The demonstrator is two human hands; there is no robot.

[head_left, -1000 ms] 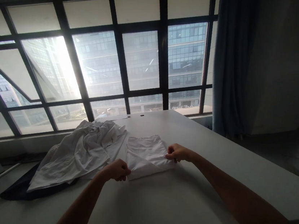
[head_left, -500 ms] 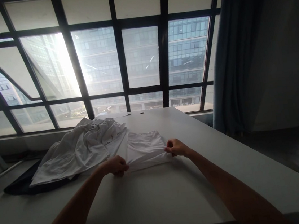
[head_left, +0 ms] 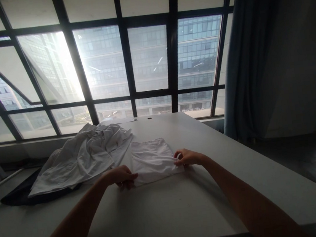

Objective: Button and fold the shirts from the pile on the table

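A folded white garment point(head_left: 153, 159) lies on the white table point(head_left: 158, 214), its surface creased and its top edge slightly gathered. My left hand point(head_left: 121, 176) is closed on the near left corner, thumb on top and fingers curled beneath. At the right side, near the other front corner, my right hand point(head_left: 188, 157) pinches the edge between thumb and fingers. To the left of the folded piece lies a loose, rumpled heap of white cloth point(head_left: 85, 158).
Dark cloth point(head_left: 20, 193) shows under the white heap by the table's left edge. Behind the table stand tall framed windows point(head_left: 102, 64), one pane tilted open at left. A blue curtain point(head_left: 239, 77) hangs at right.
The near edge of the folded garment has shifted slightly toward me and left. My left thumb now lies straighter along the corner, and my right fingers have loosened a little.
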